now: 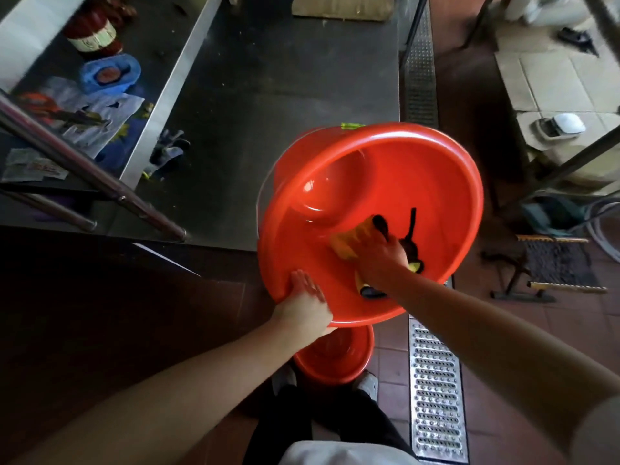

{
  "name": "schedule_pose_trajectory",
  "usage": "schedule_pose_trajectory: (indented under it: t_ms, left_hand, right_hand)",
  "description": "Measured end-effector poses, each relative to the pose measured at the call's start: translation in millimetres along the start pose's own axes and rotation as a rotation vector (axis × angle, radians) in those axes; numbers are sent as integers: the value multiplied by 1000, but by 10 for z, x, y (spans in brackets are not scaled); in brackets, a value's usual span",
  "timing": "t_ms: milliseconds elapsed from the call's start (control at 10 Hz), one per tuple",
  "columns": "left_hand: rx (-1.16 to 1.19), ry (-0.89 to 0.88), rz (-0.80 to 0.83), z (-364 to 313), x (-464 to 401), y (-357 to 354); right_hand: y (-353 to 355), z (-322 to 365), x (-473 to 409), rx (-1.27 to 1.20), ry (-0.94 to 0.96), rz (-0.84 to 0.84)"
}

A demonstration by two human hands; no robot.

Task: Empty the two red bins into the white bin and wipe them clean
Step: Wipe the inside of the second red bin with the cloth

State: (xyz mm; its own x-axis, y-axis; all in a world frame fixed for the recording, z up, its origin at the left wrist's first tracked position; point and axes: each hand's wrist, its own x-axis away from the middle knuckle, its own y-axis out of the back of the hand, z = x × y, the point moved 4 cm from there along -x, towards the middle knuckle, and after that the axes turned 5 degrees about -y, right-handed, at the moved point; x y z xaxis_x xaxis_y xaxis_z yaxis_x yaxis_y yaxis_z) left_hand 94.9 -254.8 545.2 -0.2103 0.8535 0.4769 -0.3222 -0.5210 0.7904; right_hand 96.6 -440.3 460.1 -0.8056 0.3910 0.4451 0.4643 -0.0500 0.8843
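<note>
Our right hand presses a yellow cloth inside the tilted red bin.
Our left hand grips that bin's near rim, fingers curled over it, holding it above the steel table's edge; a second red bin stands on the tiled floor by our feet.
</note>
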Motion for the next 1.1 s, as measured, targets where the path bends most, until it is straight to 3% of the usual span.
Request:
schedule_pose_trajectory:
  t_ms: [100,200,300,500,700,1100]
  left_hand:
    - [55,23,2,0,-41,-69]
    - [94,40,30,59,1,-67]
    - [146,42,80,12,18,-92]
    - [120,54,-46,-34,-55,-228]
    - [113,63,71,-25,-30,-182]
    - [239,-168,-9,59,-31,-77]
  right_hand:
    - [29,202,-81,-99,-131,30]
    - [-55,528,-142,-184,2,73]
    - [-32,461,-434,-261,3,56]
    - [-34,550,-805,-420,-31,-84]
    - [-35,493,-465,-227,6,25]
    - [-83,304,1097,-54,152,21]
